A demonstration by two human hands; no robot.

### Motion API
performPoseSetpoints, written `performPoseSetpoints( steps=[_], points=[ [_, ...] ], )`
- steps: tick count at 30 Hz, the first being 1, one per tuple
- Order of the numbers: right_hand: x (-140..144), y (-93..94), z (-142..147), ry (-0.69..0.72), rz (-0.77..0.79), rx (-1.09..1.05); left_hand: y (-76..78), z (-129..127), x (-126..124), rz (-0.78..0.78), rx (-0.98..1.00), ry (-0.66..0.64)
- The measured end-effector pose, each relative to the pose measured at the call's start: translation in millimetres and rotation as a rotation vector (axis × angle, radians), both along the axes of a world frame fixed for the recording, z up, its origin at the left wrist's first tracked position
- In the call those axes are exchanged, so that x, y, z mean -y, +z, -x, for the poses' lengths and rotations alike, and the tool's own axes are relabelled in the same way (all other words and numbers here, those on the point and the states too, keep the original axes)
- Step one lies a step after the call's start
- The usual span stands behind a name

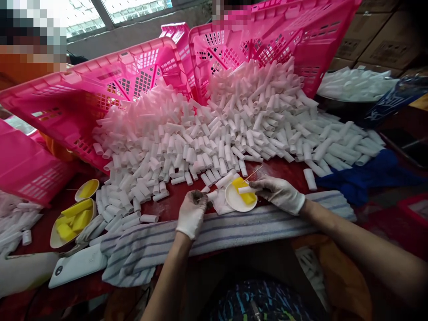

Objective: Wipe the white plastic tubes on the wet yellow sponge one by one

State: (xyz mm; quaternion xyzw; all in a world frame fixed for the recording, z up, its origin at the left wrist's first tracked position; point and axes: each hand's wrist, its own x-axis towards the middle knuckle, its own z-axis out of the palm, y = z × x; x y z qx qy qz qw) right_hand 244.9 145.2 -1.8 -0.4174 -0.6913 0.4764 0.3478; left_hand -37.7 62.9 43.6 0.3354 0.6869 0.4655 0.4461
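Two pink plastic crates point(110, 84) lie tipped on their sides beyond the hands, and a big heap of short white tubes point(214, 129) pours out of them onto the red table point(170, 205). Just under the right hand point(279, 192) sits a small white dish point(238, 201) with a yellow sponge point(245, 189) in it. Far to the left of the left hand point(191, 214), a second dish point(72, 221) holds several yellow sponge pieces, and a smaller yellow dish point(87, 189) stands behind it.

Both hands wear white gloves. The right hand is partly closed; its fingertips pinch one white tube point(246, 190) and lay it across the yellow sponge, and a thin stick point(253, 173) also rises from these fingers. The left hand is curled with the fingers drawn together; it seems to pinch a small white piece at its fingertips, just left of the dish, but what exactly is hard to tell. Both wrists rest over a striped towel point(217, 227), with a white phone point(77, 266) lying beyond its left end.
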Motion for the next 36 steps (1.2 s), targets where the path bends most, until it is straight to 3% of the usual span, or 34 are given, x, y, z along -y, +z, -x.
performPoseSetpoints(
  steps=[4, 10, 14, 19, 22, 26, 32, 36],
  points=[
    [8, -2.5, 1, -0.049, 0.111, -0.019, -6.6, -25, 7, 0.025, -0.119, -0.056],
    [13, 2.7, 10, -0.087, 0.233, -0.107, -22.4, -24, 9, -0.121, -0.328, -0.190],
    [19, -0.7, 3, -0.082, 0.116, -0.061, -24.1, -20, 6, -0.104, -0.537, -0.307],
    [22, -11.4, -1, -0.059, -0.084, 0.027, -10.7, -19, -2, -0.027, -0.713, -0.395],
    [23, -9.4, -1, -0.053, -0.097, 0.051, -4.7, -20, -2, -0.058, -0.607, -0.277],
    [28, -8.8, 2, -0.092, -0.087, 0.047, -1.9, -20, 1, -0.027, -0.226, -0.021],
    [42, 2.1, 3, -0.072, -0.159, -0.017, 1.5, -24, 7, -0.023, 0.358, -0.099],
    [55, 27.0, 6, -0.171, 0.128, -0.182, 3.5, -36, 11, -0.054, 0.395, -0.146]
  ],
)
